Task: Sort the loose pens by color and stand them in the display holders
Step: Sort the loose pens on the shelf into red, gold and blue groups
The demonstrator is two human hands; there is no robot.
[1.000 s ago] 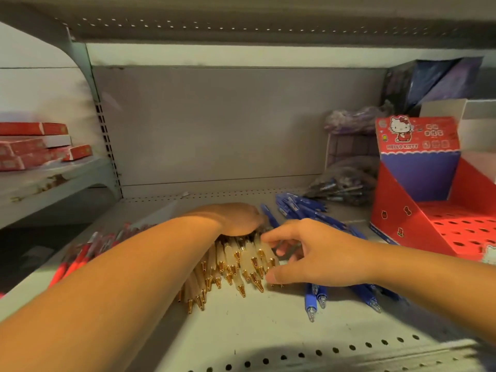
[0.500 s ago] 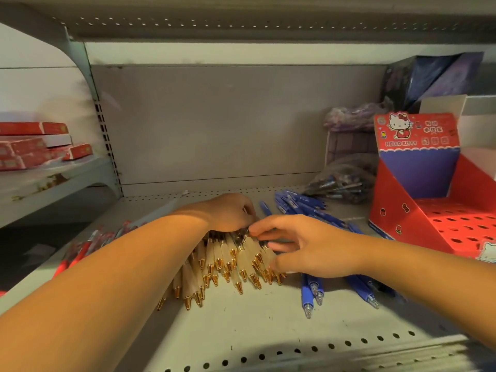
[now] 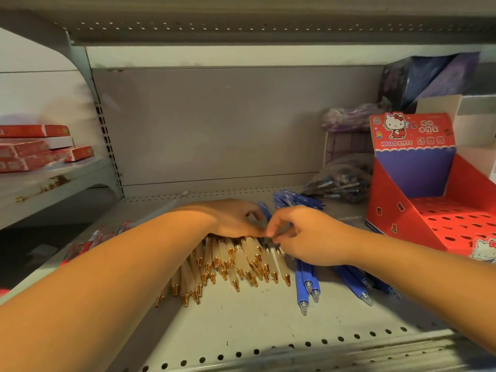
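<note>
A perforated grey metal shelf (image 3: 255,326) in a shop rack carries the cream pens (image 3: 241,264) in a heap at its middle. Their long axes run front to back, with the gold tips toward the camera. The left hand (image 3: 230,217) lies on their far ends with curled fingers; I cannot tell if it grips. The right hand (image 3: 308,234) pinches the far ends just beside it.

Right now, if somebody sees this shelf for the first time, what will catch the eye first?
The fan of cream pens with gold tips, in the middle of the shelf, draws the eye first. The left hand rests on their far ends and the right hand pinches there. Next comes the red Hello Kitty display holder at the right, whose visible holes hold no pens. Blue pens lie loose between the two.
</note>
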